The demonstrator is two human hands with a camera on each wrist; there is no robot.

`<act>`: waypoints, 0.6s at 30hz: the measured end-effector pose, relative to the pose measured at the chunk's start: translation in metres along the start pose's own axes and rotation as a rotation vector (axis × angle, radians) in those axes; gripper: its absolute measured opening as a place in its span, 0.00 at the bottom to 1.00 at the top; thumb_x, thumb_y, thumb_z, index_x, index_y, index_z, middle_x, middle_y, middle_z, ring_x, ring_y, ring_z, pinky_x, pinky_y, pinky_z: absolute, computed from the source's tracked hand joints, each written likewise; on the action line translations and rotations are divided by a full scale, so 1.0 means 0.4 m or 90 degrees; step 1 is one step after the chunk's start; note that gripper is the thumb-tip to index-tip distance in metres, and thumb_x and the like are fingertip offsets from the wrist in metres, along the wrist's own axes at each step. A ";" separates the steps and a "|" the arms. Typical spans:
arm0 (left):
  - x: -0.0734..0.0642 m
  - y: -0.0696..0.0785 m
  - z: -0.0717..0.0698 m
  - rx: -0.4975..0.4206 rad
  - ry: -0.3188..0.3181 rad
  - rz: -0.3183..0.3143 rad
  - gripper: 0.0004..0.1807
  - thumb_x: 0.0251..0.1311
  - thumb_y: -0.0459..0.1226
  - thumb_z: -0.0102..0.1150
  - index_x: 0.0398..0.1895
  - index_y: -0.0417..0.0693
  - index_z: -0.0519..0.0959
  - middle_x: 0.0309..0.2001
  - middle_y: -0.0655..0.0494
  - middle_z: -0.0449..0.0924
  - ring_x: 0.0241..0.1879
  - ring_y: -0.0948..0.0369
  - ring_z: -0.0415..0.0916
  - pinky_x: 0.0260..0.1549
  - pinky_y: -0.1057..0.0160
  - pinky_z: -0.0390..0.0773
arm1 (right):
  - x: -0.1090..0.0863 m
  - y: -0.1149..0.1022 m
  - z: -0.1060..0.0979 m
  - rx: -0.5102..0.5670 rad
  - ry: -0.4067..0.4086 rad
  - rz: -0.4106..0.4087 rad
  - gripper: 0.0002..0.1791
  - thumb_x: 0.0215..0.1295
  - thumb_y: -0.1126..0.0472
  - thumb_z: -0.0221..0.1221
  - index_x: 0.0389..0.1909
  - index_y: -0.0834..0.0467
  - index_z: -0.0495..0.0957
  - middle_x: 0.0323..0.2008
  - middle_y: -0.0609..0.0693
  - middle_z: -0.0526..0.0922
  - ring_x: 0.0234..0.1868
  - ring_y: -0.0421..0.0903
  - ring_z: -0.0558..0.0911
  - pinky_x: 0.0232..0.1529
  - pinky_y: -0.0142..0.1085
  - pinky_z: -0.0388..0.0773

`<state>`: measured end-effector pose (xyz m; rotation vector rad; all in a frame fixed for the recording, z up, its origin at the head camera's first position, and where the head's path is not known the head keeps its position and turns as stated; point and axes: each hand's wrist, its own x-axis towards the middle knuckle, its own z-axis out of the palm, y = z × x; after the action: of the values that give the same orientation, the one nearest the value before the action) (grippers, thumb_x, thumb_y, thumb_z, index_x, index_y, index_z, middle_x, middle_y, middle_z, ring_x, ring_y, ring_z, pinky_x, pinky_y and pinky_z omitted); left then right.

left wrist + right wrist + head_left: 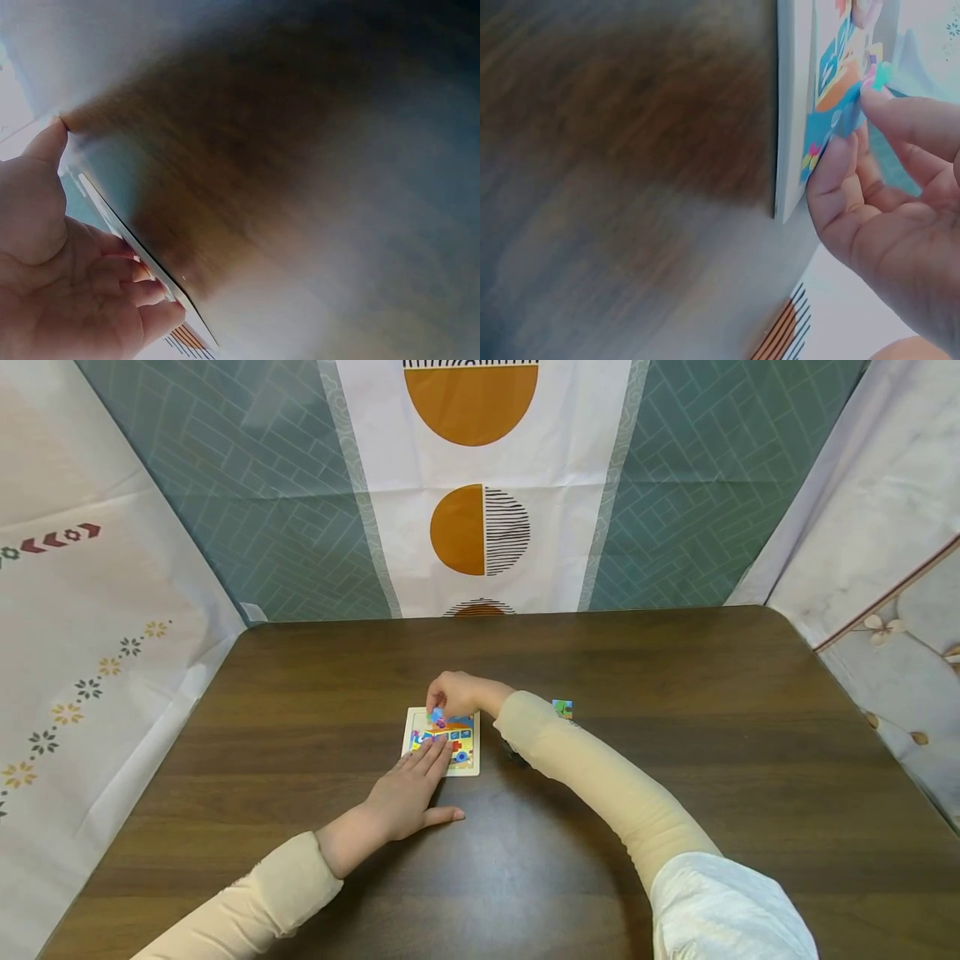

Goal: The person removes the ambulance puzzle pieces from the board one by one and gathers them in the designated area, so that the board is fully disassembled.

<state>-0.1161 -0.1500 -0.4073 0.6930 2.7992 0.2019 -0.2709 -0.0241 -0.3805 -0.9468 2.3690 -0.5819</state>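
A small jigsaw puzzle board [471, 770] with a pale frame and a colourful bus picture lies mid-table. My left hand [401, 797] rests on its lower left part, fingers straight and thumb spread out to the side. Over the board's upper left corner, my right hand [459, 692] pinches a blue puzzle piece [849, 116] with pink and green on it between thumb and fingers. The piece is tilted and close to the board; whether it touches I cannot tell. In the left wrist view, the left hand's fingertips [169, 315] lie along the board.
Another puzzle piece [562, 707], green and blue, lies on the table to the right of the board, beyond the right sleeve [600, 777]. A dark object [515, 755] shows partly under that forearm. The brown wooden table [300, 693] ends at hanging cloths behind and on both sides.
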 end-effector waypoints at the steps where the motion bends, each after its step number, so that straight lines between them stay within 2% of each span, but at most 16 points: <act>1: 0.000 0.001 -0.002 0.000 0.001 0.001 0.50 0.59 0.61 0.54 0.72 0.36 0.52 0.75 0.42 0.46 0.74 0.47 0.44 0.68 0.46 0.55 | -0.001 0.002 -0.001 0.002 -0.001 -0.002 0.13 0.57 0.75 0.57 0.41 0.61 0.81 0.41 0.53 0.81 0.39 0.43 0.73 0.46 0.31 0.74; 9: 0.002 0.004 -0.018 0.007 0.003 0.006 0.49 0.58 0.60 0.56 0.71 0.35 0.55 0.74 0.41 0.50 0.73 0.45 0.48 0.65 0.44 0.60 | -0.005 0.006 -0.008 0.018 -0.009 -0.009 0.15 0.57 0.76 0.55 0.43 0.62 0.81 0.40 0.53 0.79 0.39 0.44 0.72 0.42 0.30 0.72; 18: 0.014 0.014 -0.032 0.001 -0.007 0.024 0.49 0.59 0.61 0.53 0.72 0.35 0.54 0.74 0.41 0.47 0.74 0.46 0.45 0.68 0.45 0.55 | -0.004 0.016 -0.011 0.021 -0.022 -0.031 0.16 0.57 0.77 0.54 0.43 0.62 0.81 0.40 0.52 0.80 0.37 0.43 0.72 0.39 0.28 0.71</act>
<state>-0.1218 -0.1432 -0.3952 0.7457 2.7770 0.2025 -0.2758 -0.0180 -0.3800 -0.9937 2.3052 -0.6165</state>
